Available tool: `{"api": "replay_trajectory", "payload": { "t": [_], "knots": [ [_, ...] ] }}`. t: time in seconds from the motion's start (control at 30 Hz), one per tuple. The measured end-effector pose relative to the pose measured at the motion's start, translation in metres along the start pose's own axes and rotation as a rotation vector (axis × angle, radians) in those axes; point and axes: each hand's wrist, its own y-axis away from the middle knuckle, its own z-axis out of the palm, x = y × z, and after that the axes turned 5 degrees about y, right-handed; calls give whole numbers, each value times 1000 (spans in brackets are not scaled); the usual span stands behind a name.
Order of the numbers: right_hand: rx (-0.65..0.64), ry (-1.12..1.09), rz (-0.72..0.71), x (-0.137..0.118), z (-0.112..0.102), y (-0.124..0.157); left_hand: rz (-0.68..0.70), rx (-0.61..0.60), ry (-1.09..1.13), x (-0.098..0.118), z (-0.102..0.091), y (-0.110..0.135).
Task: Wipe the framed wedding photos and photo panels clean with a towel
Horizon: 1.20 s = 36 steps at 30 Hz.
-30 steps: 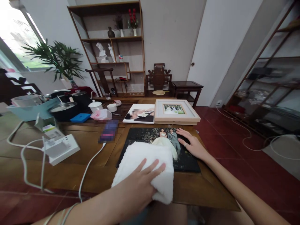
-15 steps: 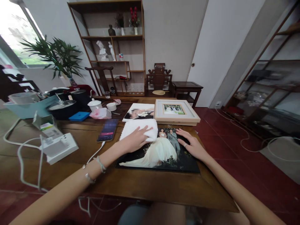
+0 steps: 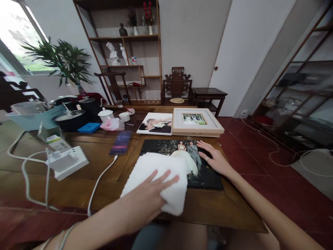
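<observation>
My left hand [image 3: 152, 191] lies across a folded white towel [image 3: 158, 166], fingers spread on top and the thumb partly hidden by the cloth. The towel covers the near left part of a large dark photo panel [image 3: 205, 177], its near edge reaching the table's front edge. On the panel a couple is pictured, one in a long pale gown, the other in a grey suit. My right hand [image 3: 214, 158], with a ring on one finger, rests open and flat on the panel's right edge.
Behind the panel lie a second photo panel [image 3: 156, 124] and a pale wooden picture frame [image 3: 215, 125]. Left of the towel are a phone [image 3: 120, 143] on a white cable [image 3: 97, 184], an open white box [image 3: 71, 163], a blue box [image 3: 88, 127] and a black pan [image 3: 69, 119].
My left hand has drawn the towel toward me, from the panel's far left to its near left edge, uncovering the far corner. My right hand stays at the right edge.
</observation>
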Motion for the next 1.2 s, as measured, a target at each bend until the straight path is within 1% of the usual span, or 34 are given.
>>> {"api": "replay_trajectory", "payload": {
  "t": [0.13, 0.23, 0.3, 0.37, 0.43, 0.5, 0.57, 0.67, 0.73, 0.77, 0.83, 0.9, 0.97, 1.1, 1.2],
  "knots": [
    [5, -7, 6, -1, 0, 0, -72, 2, 32, -51, 0, -15],
    [2, -8, 10, -1, -1, 0, -143, 43, 73, -88, 4, -31],
    [-5, -12, 12, -1, -1, 0, -201, 80, 85, -104, 5, -40],
    [-7, -20, 14, -1, -2, 0, -243, 98, 81, -110, 6, -45],
    [-2, -28, 13, -2, -2, 0, -250, 87, 72, -104, 4, -44],
    [3, -29, 8, -2, -2, 0, -228, 58, 68, -86, 2, -36],
    [2, -23, 5, -2, -1, 0, -187, 21, 72, -58, 0, -23],
    [-2, -8, 6, -1, 0, 0, -141, 1, 76, -14, -3, 0],
    [-6, -2, 5, -1, 0, 0, -108, -11, 90, 6, -4, 11],
    [-8, 0, 4, 0, 0, 0, -91, -10, 96, 11, -4, 15],
    [-10, 2, 6, 0, 0, 0, -53, 4, 95, 11, -3, 18],
    [-7, 2, 7, 1, 0, 0, -20, 26, 80, -2, -1, 15],
    [-6, -1, 0, 1, 0, 0, -12, 51, 62, -25, 2, 9],
    [-9, -1, 0, 0, 0, 1, -97, 88, 30, -78, 8, -7],
    [-13, -2, 13, -1, 0, 1, -154, 90, 3, -110, 9, -19]
  ]
}}
